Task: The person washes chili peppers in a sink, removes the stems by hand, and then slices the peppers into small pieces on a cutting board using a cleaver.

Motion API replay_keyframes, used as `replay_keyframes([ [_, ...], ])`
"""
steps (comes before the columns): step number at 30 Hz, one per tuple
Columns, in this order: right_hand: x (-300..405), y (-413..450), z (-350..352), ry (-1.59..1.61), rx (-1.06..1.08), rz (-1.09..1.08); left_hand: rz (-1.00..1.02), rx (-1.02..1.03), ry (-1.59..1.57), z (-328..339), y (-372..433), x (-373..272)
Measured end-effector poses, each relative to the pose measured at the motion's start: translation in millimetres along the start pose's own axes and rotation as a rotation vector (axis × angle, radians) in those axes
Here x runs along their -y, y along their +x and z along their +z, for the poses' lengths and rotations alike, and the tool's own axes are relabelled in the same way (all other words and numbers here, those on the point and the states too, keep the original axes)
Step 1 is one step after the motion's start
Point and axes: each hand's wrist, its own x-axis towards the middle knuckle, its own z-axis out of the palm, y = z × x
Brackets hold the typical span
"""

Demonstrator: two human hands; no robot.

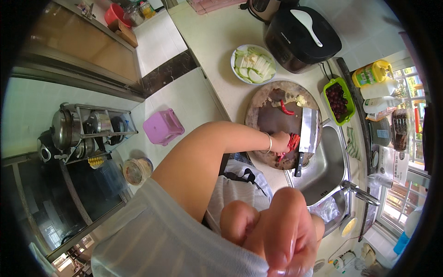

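Observation:
On the round wooden chopping board (pixel 273 119), my left hand (pixel 281 141), with a bangle at the wrist, has its fingers closed over a bunch of red chilies (pixel 294 141). A cleaver (pixel 308 131) with a black handle lies flat on the board beside that bunch, its handle reaching past the rim over the sink. Farther along the board are a single red chili (pixel 286 108) and a few pale garlic pieces (pixel 300 100). My right hand (pixel 283 232) is raised close to the camera with its fingers curled; nothing shows in it, though its palm is hidden.
A bowl of sliced green vegetable (pixel 254 65) stands near a black rice cooker (pixel 301 38) topped by a white rice paddle (pixel 306 26). A green basket of dark red fruit (pixel 339 102) sits behind the board. The steel sink (pixel 327 166) has a faucet (pixel 361 194). A purple stool (pixel 162 127) stands on the floor.

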Motion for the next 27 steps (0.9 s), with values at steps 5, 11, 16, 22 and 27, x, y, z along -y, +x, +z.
replay_keyframes([
  [5,3.4,3.2,-7.2,0.035,0.056,0.060,0.002,-0.017,-0.008,-2.0,-2.9,1.4],
  [11,7.9,8.5,-16.9,0.052,0.099,0.122,-0.013,-0.010,-0.011,-3.2,-5.5,-4.4],
  [16,10.7,13.5,-20.3,0.065,0.124,0.161,0.004,-0.025,0.048,-4.3,-7.2,-7.2],
  [22,15.9,24.4,-22.6,0.068,0.135,0.210,-0.028,-0.006,-0.046,2.7,3.6,0.4],
  [27,15.5,22.1,-17.9,0.072,0.158,0.214,-0.006,-0.042,0.059,-0.4,-3.4,-4.7],
])
